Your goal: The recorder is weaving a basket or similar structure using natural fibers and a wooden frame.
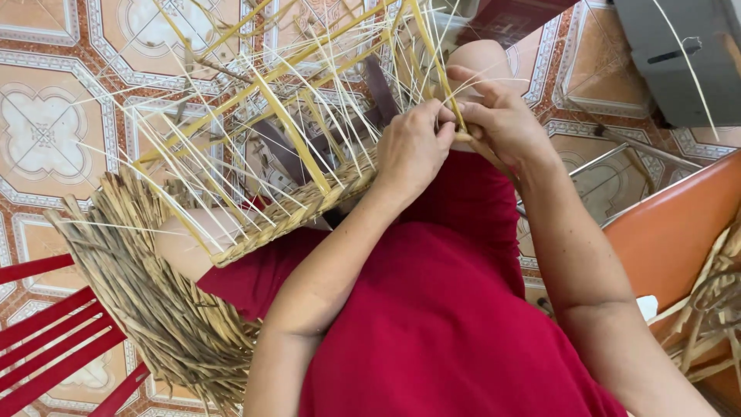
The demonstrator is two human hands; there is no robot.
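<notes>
- Floor [46, 131]: patterned tiles in orange, white and red lie under your whole work area.
- Red slatted frame [54, 340]: it sits at your lower left and is cut off by the picture edge.
- Bundle of dried fibre [154, 286]: it lies beside your left knee, its far end hidden under the basket.
- Half-woven basket [293, 205]: it rests tilted across your lap on the red garment [440, 309]. Loose pale stakes [255, 93] fan upward from the woven band. What lies inside is hard to make out through the stakes.
- Your left hand [413, 147]: clenched on the basket's rim.
- Your right hand [502, 120]: pinching a yellow strand [446, 77] at the same rim, touching the left hand.
- Orange seat [679, 232]: at your right, partly cut off.
- Grey box [679, 54]: upper right, cut off.
</notes>
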